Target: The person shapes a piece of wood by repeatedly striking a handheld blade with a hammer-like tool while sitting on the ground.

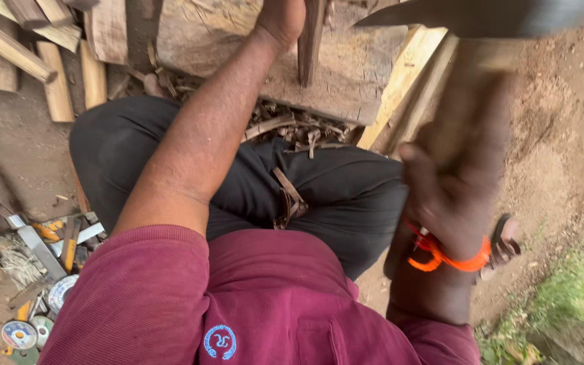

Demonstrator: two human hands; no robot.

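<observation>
My left hand [280, 20] reaches forward to the top of the view and holds a narrow upright piece of wood [310, 40] on a big flat chopping block [346, 67]. Blurred with motion, my right hand [451, 196] is raised at the right, shut on the thick wooden handle [464, 108] of a tool. Its dark metal blade [481, 17] crosses the top right edge. An orange band [444, 258] circles my right wrist. I sit with black trousers and a maroon shirt.
Split wooden sticks [55, 74] lie at the top left. Wood shavings [292, 128] cover the ground before the block. Metal tools and round discs [42, 270] lie at the lower left. Bare earth and some grass [569, 290] are on the right.
</observation>
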